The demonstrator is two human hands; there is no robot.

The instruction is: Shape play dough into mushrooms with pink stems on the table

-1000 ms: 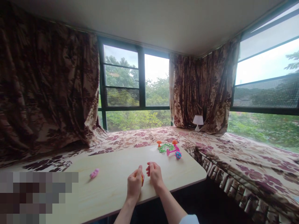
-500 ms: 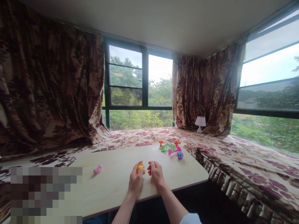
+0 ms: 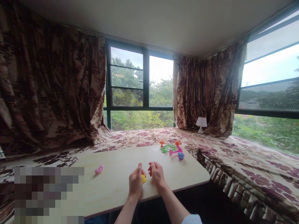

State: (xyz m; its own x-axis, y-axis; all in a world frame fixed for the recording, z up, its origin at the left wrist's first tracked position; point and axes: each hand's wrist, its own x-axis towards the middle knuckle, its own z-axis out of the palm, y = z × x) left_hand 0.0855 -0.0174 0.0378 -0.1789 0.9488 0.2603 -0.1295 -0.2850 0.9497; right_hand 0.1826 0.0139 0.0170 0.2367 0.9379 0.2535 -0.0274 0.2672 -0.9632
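My left hand [image 3: 135, 181] rests on the light wooden table [image 3: 116, 183], its fingers curled round a small yellow toy piece [image 3: 143, 178]. Close beside it, my right hand [image 3: 157, 173] is curled into a loose fist with its fingertips near the yellow piece; what it holds, if anything, is hidden. A small pink toy piece [image 3: 99, 169] lies to the left of my hands. At the table's far right corner lies a cluster of toy pieces [image 3: 173, 148]: orange, green, pink and blue.
A window seat with floral cloth [image 3: 233, 155] runs behind and to the right of the table. A small white lamp [image 3: 201, 123] stands in the corner. Floral curtains [image 3: 46, 93] hang on the left and in the corner. A blurred patch [image 3: 46, 193] covers the lower left.
The view has drifted slightly, so everything sits a bit further right. My left hand lifted the yellow piece into sight, then lowered it back beside my right hand.
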